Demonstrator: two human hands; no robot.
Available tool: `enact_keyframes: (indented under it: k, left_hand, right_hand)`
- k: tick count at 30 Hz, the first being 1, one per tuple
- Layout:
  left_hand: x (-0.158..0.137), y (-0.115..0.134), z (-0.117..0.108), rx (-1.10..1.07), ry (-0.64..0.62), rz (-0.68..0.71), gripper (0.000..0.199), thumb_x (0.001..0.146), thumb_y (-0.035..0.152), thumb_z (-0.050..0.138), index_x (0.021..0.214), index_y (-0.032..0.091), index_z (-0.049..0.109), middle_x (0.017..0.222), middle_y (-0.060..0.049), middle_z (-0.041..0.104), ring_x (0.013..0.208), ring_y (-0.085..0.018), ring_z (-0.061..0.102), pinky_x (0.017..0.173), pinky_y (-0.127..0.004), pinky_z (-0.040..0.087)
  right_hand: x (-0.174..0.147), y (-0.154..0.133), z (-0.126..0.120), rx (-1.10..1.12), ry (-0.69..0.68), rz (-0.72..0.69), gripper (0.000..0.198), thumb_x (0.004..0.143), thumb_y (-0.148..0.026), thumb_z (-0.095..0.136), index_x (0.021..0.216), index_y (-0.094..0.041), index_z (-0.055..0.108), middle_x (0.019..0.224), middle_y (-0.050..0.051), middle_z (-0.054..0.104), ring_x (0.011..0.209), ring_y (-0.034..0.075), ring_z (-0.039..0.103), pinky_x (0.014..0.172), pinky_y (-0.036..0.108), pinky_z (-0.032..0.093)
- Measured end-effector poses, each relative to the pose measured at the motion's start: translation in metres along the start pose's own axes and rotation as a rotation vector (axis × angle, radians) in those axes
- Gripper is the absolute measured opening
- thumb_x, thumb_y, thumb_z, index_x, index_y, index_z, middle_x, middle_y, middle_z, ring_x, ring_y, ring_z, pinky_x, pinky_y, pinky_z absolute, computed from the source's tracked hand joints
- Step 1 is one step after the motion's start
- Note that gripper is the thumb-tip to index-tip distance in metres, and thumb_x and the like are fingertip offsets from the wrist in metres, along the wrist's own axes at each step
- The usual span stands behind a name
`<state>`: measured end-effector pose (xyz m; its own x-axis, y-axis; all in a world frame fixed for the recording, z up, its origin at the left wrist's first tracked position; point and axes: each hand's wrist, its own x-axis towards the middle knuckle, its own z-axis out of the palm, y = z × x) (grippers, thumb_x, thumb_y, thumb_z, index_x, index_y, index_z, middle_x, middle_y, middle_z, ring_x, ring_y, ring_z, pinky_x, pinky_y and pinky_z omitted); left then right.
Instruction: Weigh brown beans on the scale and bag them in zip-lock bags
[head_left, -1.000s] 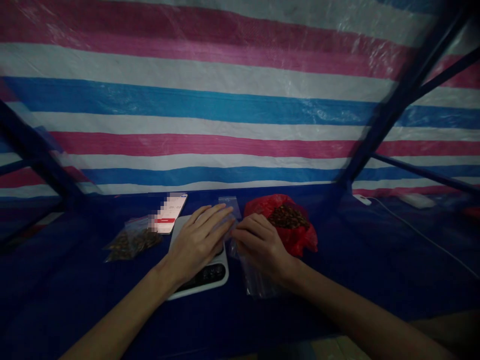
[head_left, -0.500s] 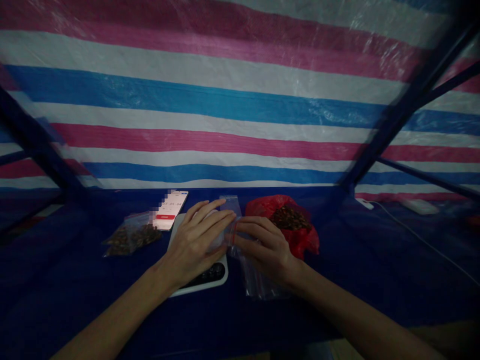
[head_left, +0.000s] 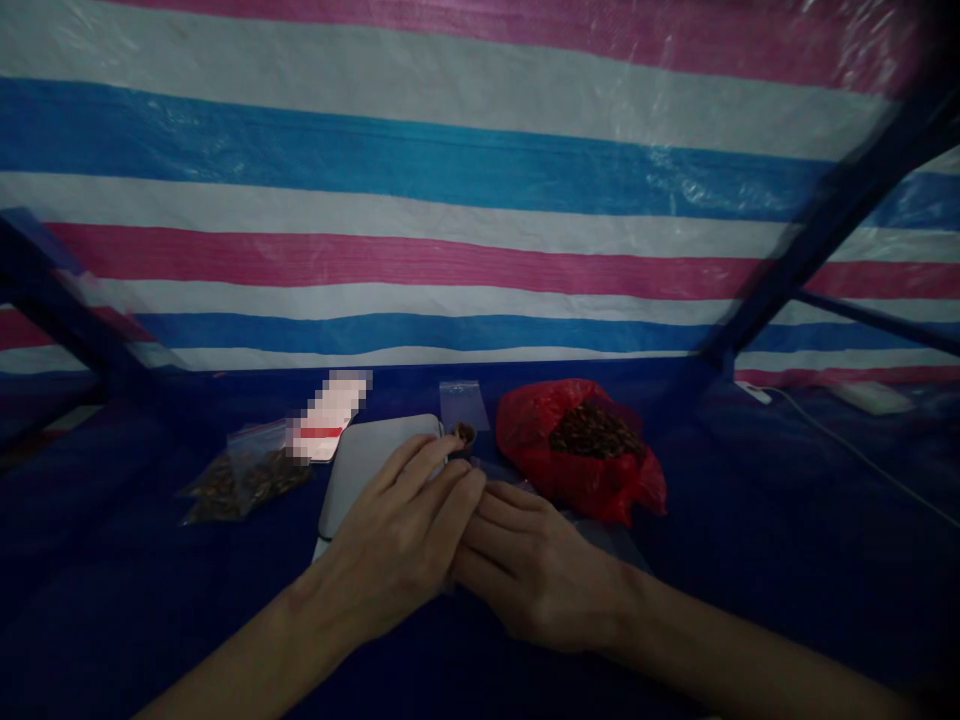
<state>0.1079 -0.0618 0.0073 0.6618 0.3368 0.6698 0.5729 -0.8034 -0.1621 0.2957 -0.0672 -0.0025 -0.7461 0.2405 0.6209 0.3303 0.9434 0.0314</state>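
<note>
L hand [head_left: 409,530] & R hand [head_left: 544,565] meet lower ctr of frame. Fingers bent, tips together; can't tell if they grip anything, hidden. Pale scale [head_left: 379,455] ctr-left, partly behind L hand. Small round brown thing [head_left: 465,434] by L fingertips, too dim to ID. Clear plastic [head_left: 611,540] partly behind R hand. Open red bag [head_left: 525,420] w/ brown bits, R of ctr. Flat clear bag [head_left: 461,402] ctr. Filled clear bag [head_left: 251,485] & phone [head_left: 326,415], L side.

The open bag [head_left: 529,415] is red, the table [head_left: 750,530] dark blue, the sheet [head_left: 420,258] striped pink, white and blue.
</note>
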Motion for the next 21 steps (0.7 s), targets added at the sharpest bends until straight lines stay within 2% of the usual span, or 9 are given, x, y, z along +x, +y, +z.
enact_keyframes:
  k: [4, 8, 13, 16, 19, 21]
  left_hand:
    - [-0.001, -0.001, 0.002, 0.054, -0.040, 0.015, 0.035, 0.097, 0.014, 0.041, 0.125, 0.014, 0.062, 0.114, -0.012, 0.073, 0.119, -0.029, 0.063, 0.105, -0.046, 0.050]
    - [0.000, -0.010, 0.002, 0.145, -0.089, 0.089, 0.038, 0.098, 0.011, 0.041, 0.132, 0.011, 0.060, 0.133, -0.013, 0.067, 0.131, -0.029, 0.057, 0.110, -0.048, 0.048]
    - [0.001, -0.019, 0.002, 0.175, -0.063, 0.120, 0.038, 0.098, 0.010, 0.044, 0.133, 0.008, 0.058, 0.137, -0.014, 0.064, 0.140, -0.028, 0.048, 0.115, -0.048, 0.043]
    - [0.003, -0.015, 0.007, 0.166, -0.055, 0.090, 0.035, 0.096, 0.009, 0.045, 0.127, 0.007, 0.061, 0.127, -0.016, 0.068, 0.133, -0.029, 0.054, 0.114, -0.048, 0.043]
    - [0.006, -0.007, 0.013, 0.150, -0.034, 0.062, 0.030, 0.095, 0.010, 0.042, 0.113, 0.005, 0.065, 0.108, -0.018, 0.071, 0.112, -0.029, 0.064, 0.107, -0.047, 0.046]
    - [0.008, -0.007, 0.013, 0.156, -0.008, 0.081, 0.028, 0.095, 0.011, 0.041, 0.110, 0.006, 0.065, 0.102, -0.016, 0.070, 0.104, -0.027, 0.064, 0.104, -0.046, 0.048]
  right_hand:
    - [-0.004, -0.005, 0.010, -0.063, -0.054, 0.067, 0.019, 0.101, -0.017, 0.048, 0.099, -0.012, 0.066, 0.102, 0.012, 0.071, 0.103, 0.025, 0.063, 0.100, 0.040, 0.051]
    - [-0.010, -0.006, 0.019, -0.132, -0.136, 0.177, 0.025, 0.097, -0.010, 0.047, 0.118, -0.008, 0.060, 0.123, 0.020, 0.066, 0.121, 0.030, 0.058, 0.107, 0.047, 0.048]
    - [-0.011, -0.001, 0.017, -0.173, -0.185, 0.200, 0.034, 0.095, -0.011, 0.052, 0.129, -0.012, 0.055, 0.134, 0.017, 0.062, 0.134, 0.029, 0.050, 0.115, 0.046, 0.041]
    - [-0.009, 0.003, 0.014, -0.140, -0.211, 0.152, 0.028, 0.095, -0.015, 0.056, 0.123, -0.011, 0.059, 0.130, 0.017, 0.064, 0.130, 0.029, 0.053, 0.114, 0.046, 0.042]
    - [-0.007, 0.009, 0.014, -0.107, -0.243, 0.058, 0.016, 0.095, -0.016, 0.056, 0.108, -0.012, 0.065, 0.109, 0.015, 0.071, 0.112, 0.026, 0.061, 0.106, 0.045, 0.048]
    - [-0.004, 0.012, 0.013, -0.111, -0.263, 0.026, 0.014, 0.094, -0.015, 0.057, 0.103, -0.012, 0.066, 0.101, 0.014, 0.072, 0.105, 0.025, 0.063, 0.103, 0.045, 0.049]
